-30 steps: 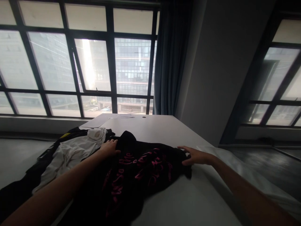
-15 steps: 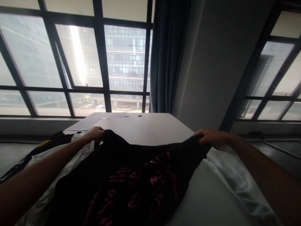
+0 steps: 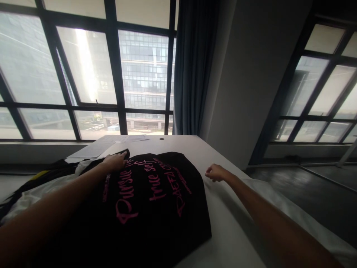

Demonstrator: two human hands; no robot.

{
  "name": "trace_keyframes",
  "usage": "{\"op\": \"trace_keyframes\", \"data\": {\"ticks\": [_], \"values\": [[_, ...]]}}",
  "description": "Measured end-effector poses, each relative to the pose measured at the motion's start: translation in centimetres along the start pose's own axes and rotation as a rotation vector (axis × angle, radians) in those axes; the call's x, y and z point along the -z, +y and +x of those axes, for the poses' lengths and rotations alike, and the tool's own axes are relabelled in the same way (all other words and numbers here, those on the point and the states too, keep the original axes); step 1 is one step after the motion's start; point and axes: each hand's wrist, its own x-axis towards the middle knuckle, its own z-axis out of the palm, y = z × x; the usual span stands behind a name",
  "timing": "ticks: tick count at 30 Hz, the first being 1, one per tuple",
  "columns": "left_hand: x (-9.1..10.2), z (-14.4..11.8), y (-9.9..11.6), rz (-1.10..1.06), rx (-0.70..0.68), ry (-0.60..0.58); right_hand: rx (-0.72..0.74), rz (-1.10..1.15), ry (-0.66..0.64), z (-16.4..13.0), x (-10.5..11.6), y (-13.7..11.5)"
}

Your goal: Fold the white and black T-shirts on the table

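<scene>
A black T-shirt (image 3: 150, 219) with pink handwritten-style lettering lies spread over the white table, its near part running out of view at the bottom. My left hand (image 3: 115, 162) is at its far left corner, fingers closed on the cloth, and a bit of the edge sticks up past the fingertips. Off the shirt's right edge, my right hand (image 3: 216, 173) hovers just above the tabletop. Its fingers are loosely bent and slightly apart, with nothing in them.
More clothes, white (image 3: 41, 193) and black with a yellow patch (image 3: 41, 174), are heaped at the left. Paper sheets (image 3: 92, 147) lie on the far left of the table (image 3: 184, 145). White cloth (image 3: 279, 197) hangs along the right edge. Windows and a dark curtain (image 3: 189, 74) stand behind.
The T-shirt was held up between both hands and has come down flatter onto the table. My right hand has let go of its corner and moved left and slightly down.
</scene>
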Motion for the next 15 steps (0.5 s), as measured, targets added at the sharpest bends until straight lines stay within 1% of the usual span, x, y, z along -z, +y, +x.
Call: {"op": "trace_keyframes", "data": {"ticks": [2,3,5,7,8,10,13,15], "values": [[-1.2,-2.4,0.1,0.04,0.04,-0.12,-0.061,-0.037,-0.135,-1.1,-2.1,1.1],[-1.6,-3.8,0.1,0.082,0.053,-0.183,-0.068,-0.068,-0.154,-1.5,-3.0,1.4],[-2.1,-6.4,0.3,0.181,0.06,-0.288,-0.029,-0.117,-0.092,-2.1,-4.5,1.4],[-2.5,-8.6,0.5,0.23,0.051,-0.357,0.019,-0.035,-0.043,-2.5,-5.6,0.5],[-2.7,-9.6,0.7,0.216,0.046,-0.376,0.035,0.033,-0.05,-2.8,-6.0,-0.2],[-3.5,-11.0,1.0,0.153,0.048,-0.423,0.067,0.238,-0.11,-3.4,-6.6,-1.8],[-5.5,-12.3,1.4,0.057,0.074,-0.468,0.159,0.698,-0.234,-4.9,-7.2,-4.0],[-6.8,-12.6,1.6,0.017,0.096,-0.462,0.199,0.994,-0.305,-5.9,-7.3,-5.1]]}}
